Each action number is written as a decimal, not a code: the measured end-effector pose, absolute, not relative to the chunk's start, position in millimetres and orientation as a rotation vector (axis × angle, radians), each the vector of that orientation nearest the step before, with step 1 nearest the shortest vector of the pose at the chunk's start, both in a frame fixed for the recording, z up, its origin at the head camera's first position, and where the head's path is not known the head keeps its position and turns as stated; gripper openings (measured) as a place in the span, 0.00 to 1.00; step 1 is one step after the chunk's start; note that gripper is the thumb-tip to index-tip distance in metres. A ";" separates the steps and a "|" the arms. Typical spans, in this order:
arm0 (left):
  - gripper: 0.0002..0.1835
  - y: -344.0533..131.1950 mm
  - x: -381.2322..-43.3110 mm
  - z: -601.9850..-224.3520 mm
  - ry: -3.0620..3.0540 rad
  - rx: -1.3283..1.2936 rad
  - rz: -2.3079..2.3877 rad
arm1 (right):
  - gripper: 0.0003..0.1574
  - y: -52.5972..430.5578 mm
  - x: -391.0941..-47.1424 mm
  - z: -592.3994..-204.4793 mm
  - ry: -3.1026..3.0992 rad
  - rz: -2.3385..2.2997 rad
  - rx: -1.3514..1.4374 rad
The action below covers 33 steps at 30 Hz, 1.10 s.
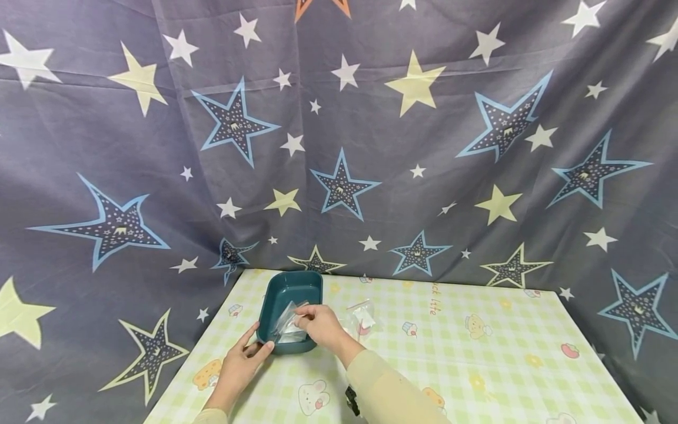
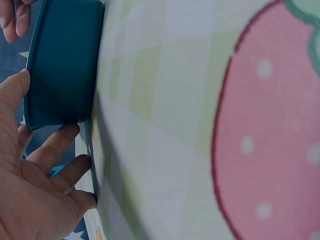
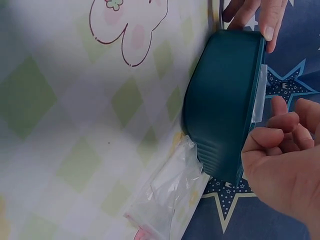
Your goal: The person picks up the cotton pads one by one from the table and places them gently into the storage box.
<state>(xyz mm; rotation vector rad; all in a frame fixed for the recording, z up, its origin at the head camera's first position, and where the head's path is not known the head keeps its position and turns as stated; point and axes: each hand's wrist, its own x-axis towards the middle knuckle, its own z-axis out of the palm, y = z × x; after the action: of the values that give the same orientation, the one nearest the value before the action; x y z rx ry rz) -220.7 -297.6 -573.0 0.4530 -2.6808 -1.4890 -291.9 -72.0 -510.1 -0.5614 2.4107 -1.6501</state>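
A dark teal plastic box [image 1: 300,347] stands at the table's far left, with clear plastic zip bags [image 1: 286,321] inside it. My left hand [image 1: 241,364] holds its near left corner; in the left wrist view the thumb [image 2: 17,87] lies at the rim and the fingers spread around the end wall. Over the box, my right hand [image 1: 323,325] has curled fingers and pinches a clear bag; the fingertips partly hide the grip. A pale bag edge [image 3: 260,95] sticks up past the rim in the right wrist view.
Right of the box, more clear zip bags [image 1: 363,318] with white and pink contents lie on the table; one touches or nearly touches the box wall. A checked cloth with cartoon prints [image 1: 477,353] covers the table. A grey star-patterned curtain [image 1: 371,118] hangs behind it.
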 end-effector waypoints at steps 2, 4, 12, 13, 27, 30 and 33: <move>0.47 -297.4 -220.8 -572.3 -2.683 0.451 -1.491 | 0.18 -69.1 -292.5 -510.8 2.408 -1.660 -0.551; 0.47 -297.7 -220.9 -572.2 -2.685 0.449 -1.490 | 0.17 -65.3 -293.1 -510.7 2.407 -1.670 -0.544; 0.47 -299.2 -222.1 -574.7 -2.675 0.444 -1.501 | 0.18 -36.8 -300.2 -509.8 2.345 -1.719 -0.492; 0.47 -299.3 -222.5 -575.0 -2.673 0.448 -1.506 | 0.18 -31.9 -302.0 -510.5 2.335 -1.732 -0.480; 0.48 -300.0 -222.4 -574.7 -2.672 0.435 -1.532 | 0.23 49.3 -320.4 -519.5 2.325 -1.840 -0.231; 0.48 -299.9 -221.9 -574.6 -2.673 0.436 -1.540 | 0.22 63.2 -322.3 -524.2 2.396 -1.823 -0.207; 0.48 -299.0 -221.7 -574.0 -2.677 0.439 -1.538 | 0.21 75.9 -324.1 -529.8 2.424 -1.819 -0.167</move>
<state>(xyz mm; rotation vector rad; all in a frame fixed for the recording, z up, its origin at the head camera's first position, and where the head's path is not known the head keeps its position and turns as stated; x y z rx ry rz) -221.7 -299.0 -574.0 0.4390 -2.6766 -1.5380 -324.1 75.9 -529.8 -0.1673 2.4243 -1.8189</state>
